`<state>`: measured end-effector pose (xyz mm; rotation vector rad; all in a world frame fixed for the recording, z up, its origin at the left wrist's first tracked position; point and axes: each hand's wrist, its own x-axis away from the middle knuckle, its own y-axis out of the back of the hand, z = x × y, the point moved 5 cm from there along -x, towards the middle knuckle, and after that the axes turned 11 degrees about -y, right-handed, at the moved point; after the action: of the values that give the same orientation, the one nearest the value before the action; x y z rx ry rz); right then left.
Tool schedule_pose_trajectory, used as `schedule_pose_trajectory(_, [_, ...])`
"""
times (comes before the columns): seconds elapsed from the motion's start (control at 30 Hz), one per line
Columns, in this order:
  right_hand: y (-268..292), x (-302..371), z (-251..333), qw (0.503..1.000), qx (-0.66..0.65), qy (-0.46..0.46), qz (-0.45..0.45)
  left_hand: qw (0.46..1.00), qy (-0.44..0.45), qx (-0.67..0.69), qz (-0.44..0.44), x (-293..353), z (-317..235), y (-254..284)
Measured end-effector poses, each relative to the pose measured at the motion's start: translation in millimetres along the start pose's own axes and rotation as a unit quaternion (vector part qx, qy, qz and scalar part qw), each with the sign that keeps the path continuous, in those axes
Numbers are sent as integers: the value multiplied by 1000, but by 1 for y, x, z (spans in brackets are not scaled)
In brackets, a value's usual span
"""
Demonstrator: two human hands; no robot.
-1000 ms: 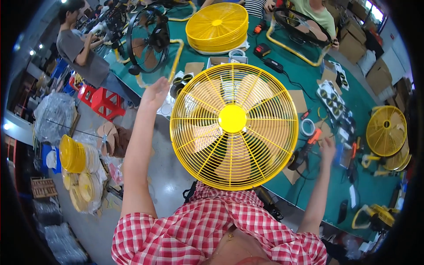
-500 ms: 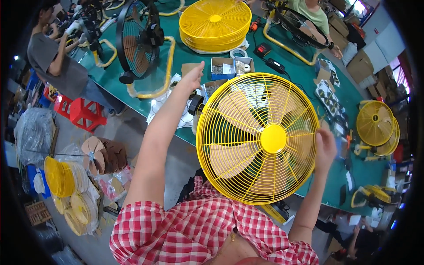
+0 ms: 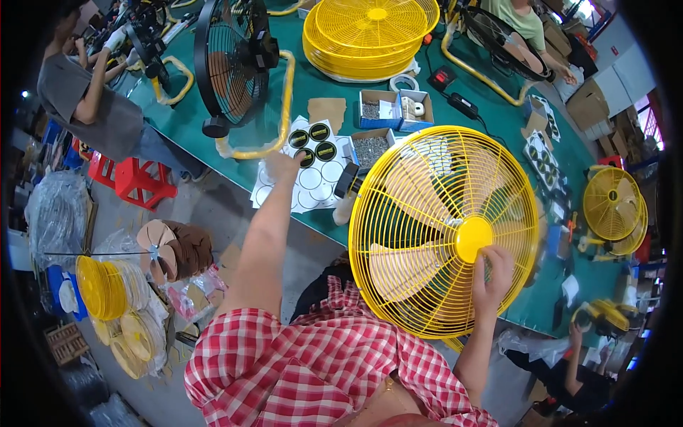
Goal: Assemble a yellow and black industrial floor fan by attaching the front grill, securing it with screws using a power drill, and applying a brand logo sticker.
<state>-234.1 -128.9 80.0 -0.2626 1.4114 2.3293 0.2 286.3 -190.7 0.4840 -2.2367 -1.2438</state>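
A yellow round fan with tan blades behind a wire guard stands tilted in front of me. My right hand is at the lower right of its yellow hub, fingers bent and thumb apart, holding nothing I can see. Over to the left, my left hand reaches onto a white sheet of round stickers on the bench. Several black stickers with yellow print are on that sheet, and its other circles are bare. The left fingertips are next to a black sticker; blur hides whether they pinch it.
On the green bench are boxes of small screws, a tape roll, a stack of yellow guards and a black fan. Red stools stand at left. Two co-workers are across and left of the bench.
My left hand has come down from above the bench onto the sticker sheet. My right hand has moved from the guard's right rim to the hub. The fan appears farther right.
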Motion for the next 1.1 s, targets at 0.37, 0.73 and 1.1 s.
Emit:
schedule_pose_trajectory(0.37, [0, -3, -1, 1000, -24, -15, -5, 988, -84, -13, 129, -36, 55, -32])
schedule_pose_trajectory(0.73, [-7, -43, 58, 992, -117, -6, 36, 722, -100, 661, 178, 61, -32, 76])
schedule_pose_trajectory(1.1, [-119, -93, 217, 933, -194, 302, 29, 673, -319, 662, 85, 169, -90, 174])
